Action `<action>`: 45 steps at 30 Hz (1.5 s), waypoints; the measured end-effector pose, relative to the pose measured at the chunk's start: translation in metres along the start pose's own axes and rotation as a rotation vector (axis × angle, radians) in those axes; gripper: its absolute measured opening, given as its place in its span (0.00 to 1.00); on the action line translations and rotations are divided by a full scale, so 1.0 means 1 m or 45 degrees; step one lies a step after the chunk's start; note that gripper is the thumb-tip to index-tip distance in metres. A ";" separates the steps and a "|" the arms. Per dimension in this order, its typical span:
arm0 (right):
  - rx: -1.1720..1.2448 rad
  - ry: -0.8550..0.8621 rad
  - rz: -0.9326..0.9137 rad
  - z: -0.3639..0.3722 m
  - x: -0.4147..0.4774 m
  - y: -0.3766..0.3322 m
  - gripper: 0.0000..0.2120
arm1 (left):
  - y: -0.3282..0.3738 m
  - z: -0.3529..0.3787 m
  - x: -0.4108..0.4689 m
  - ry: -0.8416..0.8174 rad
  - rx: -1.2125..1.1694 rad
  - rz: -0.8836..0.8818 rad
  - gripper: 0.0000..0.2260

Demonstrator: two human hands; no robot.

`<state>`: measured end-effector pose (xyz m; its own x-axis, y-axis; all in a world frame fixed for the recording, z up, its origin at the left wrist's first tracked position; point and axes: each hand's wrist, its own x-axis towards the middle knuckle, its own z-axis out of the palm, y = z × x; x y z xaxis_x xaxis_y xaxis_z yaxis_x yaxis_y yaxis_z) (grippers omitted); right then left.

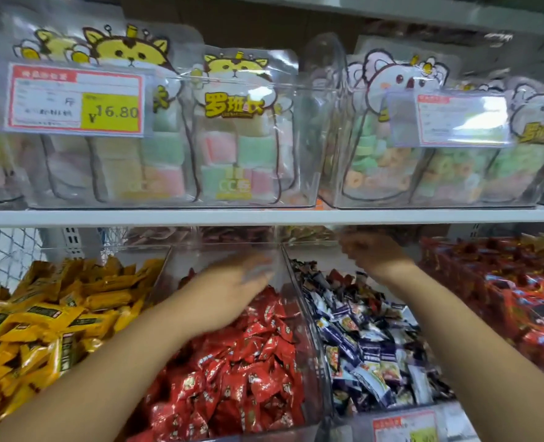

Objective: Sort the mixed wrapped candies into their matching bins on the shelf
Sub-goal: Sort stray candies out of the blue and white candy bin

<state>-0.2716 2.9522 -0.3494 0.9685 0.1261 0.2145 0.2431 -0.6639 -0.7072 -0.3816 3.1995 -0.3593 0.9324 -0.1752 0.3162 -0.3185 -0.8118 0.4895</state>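
yellow candies (50,314) | red candies (248,362) | navy-white candies (366,339) | red-yellow price tag (76,100)

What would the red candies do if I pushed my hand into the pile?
The red candies are small, loose packets heaped in a clear bin, so they would probably shift and slide aside. Their glossy wrappers look slippery and crinkly, so one may slip from a loose grip. Each likely feels light.

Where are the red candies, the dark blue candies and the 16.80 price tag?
red candies (251,371), head view, middle of the pile.
dark blue candies (369,346), head view, middle of the pile.
price tag (111,111), head view, its yellow price panel.
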 end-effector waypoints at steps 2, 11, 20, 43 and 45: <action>-0.221 -0.046 0.064 -0.001 0.007 0.018 0.13 | 0.011 0.017 -0.003 -0.090 0.040 0.101 0.23; -0.503 -0.332 0.087 0.035 0.019 0.042 0.13 | 0.019 0.044 -0.008 -0.190 0.089 0.195 0.24; 0.163 -0.200 0.194 0.011 0.006 0.045 0.06 | 0.023 0.046 -0.017 -0.154 0.193 0.198 0.24; 0.688 -0.349 0.369 -0.016 -0.010 0.016 0.05 | 0.028 0.052 -0.041 -0.088 0.272 0.259 0.24; 0.608 -0.371 0.351 -0.017 -0.013 0.013 0.06 | 0.028 0.052 -0.041 -0.089 0.272 0.262 0.24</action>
<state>-0.2820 2.9295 -0.3502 0.9575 0.2377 -0.1635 -0.0858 -0.3062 -0.9481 -0.4201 3.1551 -0.4005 0.8638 -0.3801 0.3307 -0.4658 -0.8527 0.2367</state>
